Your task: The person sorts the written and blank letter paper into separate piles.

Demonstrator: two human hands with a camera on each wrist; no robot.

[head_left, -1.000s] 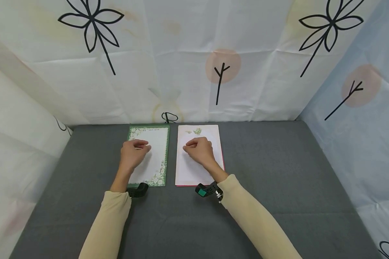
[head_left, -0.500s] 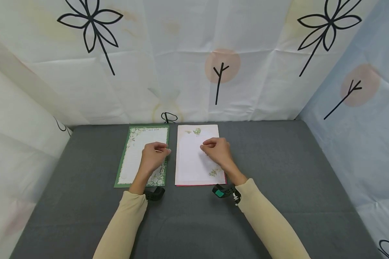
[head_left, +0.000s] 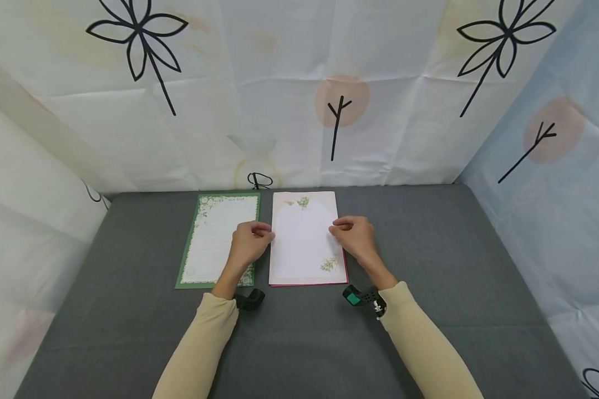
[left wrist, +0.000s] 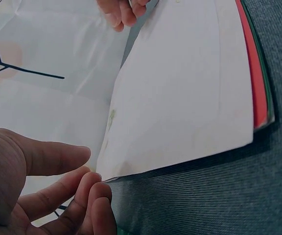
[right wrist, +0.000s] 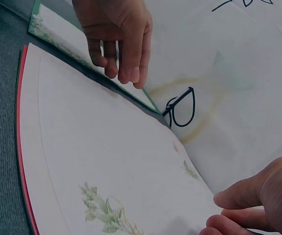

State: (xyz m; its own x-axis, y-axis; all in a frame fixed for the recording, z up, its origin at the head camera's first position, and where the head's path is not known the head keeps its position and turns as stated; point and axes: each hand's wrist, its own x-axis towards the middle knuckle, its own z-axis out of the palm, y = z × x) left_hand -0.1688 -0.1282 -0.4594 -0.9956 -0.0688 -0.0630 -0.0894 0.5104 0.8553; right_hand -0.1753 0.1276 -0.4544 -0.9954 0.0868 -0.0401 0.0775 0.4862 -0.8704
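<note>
Two decorated sheets lie side by side on the grey table. The left one is a green-bordered white sheet [head_left: 214,238] with leafy print around its edge. To its right is a stack of paper topped by a pale sheet [head_left: 301,238] with green sprigs; red and green layers show beneath it. My left hand [head_left: 251,242] hovers between the two, fingertips by the stack's left edge, thumb parted from loosely bent fingers in the left wrist view. At the stack's right edge is my right hand [head_left: 355,237], its thumb and fingers slightly apart. Neither hand holds anything.
The grey cloth [head_left: 429,266] covers the table on all sides of the papers. Behind it hangs a white printed curtain [head_left: 279,111], with a bluish one [head_left: 539,221] at the right. Each wrist wears a black camera mount [head_left: 249,300].
Both hands have moved right: the left from over the green-bordered sheet to its right edge, the right from over the stack to its right edge. The papers stay where they were.
</note>
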